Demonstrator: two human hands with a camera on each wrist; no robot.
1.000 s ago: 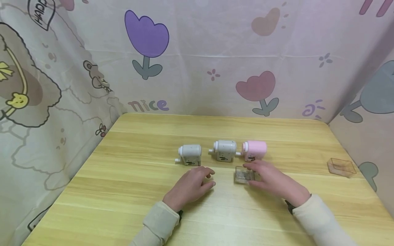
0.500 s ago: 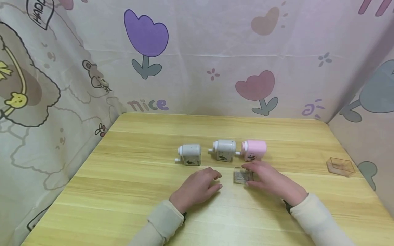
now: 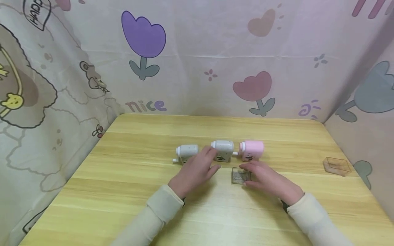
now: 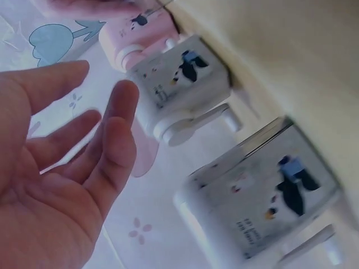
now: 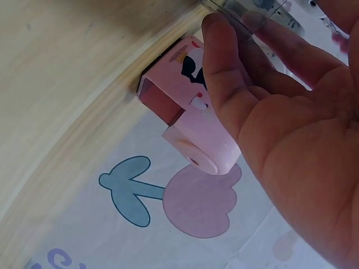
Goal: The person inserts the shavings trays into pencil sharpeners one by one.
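My left hand (image 3: 197, 172) is held over the table just in front of the middle grey crank pencil sharpener (image 3: 224, 147). In the left wrist view its fingers (image 4: 120, 148) are loosely bent with nothing between them, apart from that sharpener. A clear shavings drawer (image 3: 237, 176) sits on the table, pinched at its right side between the thumb and fingers of my right hand (image 3: 272, 181). Just behind that hand stands the pink crank sharpener (image 3: 253, 148); the right wrist view shows an open slot in its body. My left forearm and hand partly cover the left grey sharpener (image 3: 188, 149).
A second clear drawer, amber-tinted (image 3: 337, 166), rests near the right edge of the wooden table (image 3: 92, 191). Patterned cloth (image 3: 197, 58) hangs behind the table and along both sides.
My left hand first shifted right, then reached forward and up toward the middle grey sharpener. The right hand stays at the drawer; the view has shifted slightly.
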